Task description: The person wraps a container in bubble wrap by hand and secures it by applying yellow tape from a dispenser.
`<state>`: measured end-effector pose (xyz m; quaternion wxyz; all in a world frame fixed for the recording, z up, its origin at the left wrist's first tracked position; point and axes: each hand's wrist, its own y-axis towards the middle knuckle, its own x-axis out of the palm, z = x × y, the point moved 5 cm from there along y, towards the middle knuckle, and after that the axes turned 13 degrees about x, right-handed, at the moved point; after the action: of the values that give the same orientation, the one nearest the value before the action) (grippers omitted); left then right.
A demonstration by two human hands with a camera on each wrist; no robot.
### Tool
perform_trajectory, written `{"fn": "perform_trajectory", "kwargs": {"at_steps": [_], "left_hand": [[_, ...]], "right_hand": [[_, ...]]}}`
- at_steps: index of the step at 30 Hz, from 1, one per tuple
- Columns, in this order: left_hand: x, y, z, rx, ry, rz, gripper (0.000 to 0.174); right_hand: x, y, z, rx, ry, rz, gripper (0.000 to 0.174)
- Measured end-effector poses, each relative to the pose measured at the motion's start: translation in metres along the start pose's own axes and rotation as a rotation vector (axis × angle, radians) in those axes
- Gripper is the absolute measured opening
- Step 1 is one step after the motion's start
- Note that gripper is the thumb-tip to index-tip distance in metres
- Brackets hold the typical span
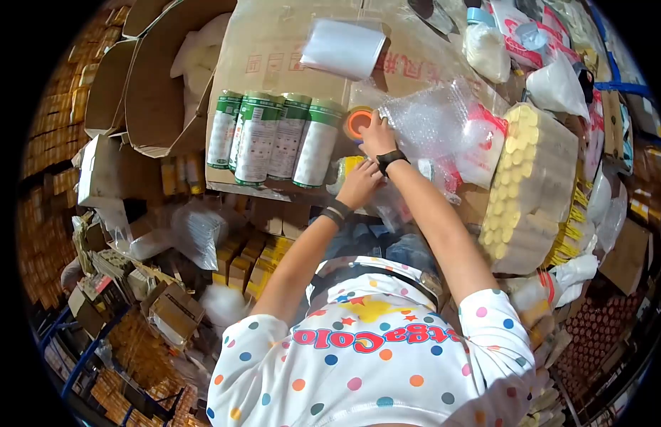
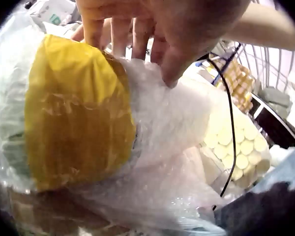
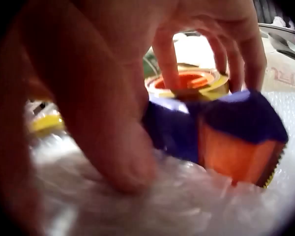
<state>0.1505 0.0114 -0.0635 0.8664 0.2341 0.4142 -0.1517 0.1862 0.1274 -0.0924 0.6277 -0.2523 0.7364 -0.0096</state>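
Note:
In the head view, my right hand (image 1: 378,139) is at a tape dispenser (image 3: 241,147), blue and orange with a toothed edge. The dispenser carries a roll of tape (image 1: 349,129) with an orange core. One finger reaches into the core and others curl around the outside, while the thumb lies low over clear plastic. My left hand (image 1: 359,185) rests at a bubble-wrapped bundle (image 2: 162,113) with a broad yellow tape band (image 2: 78,113) around one end. Its fingers extend down behind the bundle's top edge, their tips hidden.
Several green-and-white cylinders (image 1: 255,142) stand left of the tape on a large cardboard box (image 1: 273,67). Bubble wrap (image 1: 433,117) spreads to the right, beside a wrapped stack of pale yellow rolls (image 1: 533,185). White sheets (image 1: 343,48) lie farther back; an open carton (image 1: 156,85) stands left.

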Motion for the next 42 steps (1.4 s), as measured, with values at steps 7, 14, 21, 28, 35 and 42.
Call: {"fn": "perform_trajectory", "kwargs": {"at_steps": [7,14,21,28,35,42], "left_hand": [[-0.052,-0.033,-0.051,-0.721,-0.706,0.501,0.027],[-0.157,0.033,0.006,-0.723,-1.541,0.299,0.055],[-0.184,0.047,0.065,-0.309,-1.621,0.374,0.076],[-0.2,0.049,0.059,0.035,-1.002,-0.015,0.056],[-0.216,0.077,0.1,0.541,-0.941,-0.13,0.04],[-0.215,0.045,0.107,0.518,-0.672,0.078,0.017]], "right_hand": [[-0.069,-0.014,0.037,-0.13,0.655,0.008,0.038],[-0.208,-0.138,-0.001,-0.581,0.056,0.273,0.036],[-0.167,-0.2,0.005,-0.155,2.261,-0.167,0.099],[-0.137,-0.265,0.033,0.221,1.886,-0.01,0.072],[-0.122,-0.305,0.028,0.143,1.87,-0.322,0.078],[-0.109,-0.334,0.016,0.341,2.015,-0.424,0.072]]}}
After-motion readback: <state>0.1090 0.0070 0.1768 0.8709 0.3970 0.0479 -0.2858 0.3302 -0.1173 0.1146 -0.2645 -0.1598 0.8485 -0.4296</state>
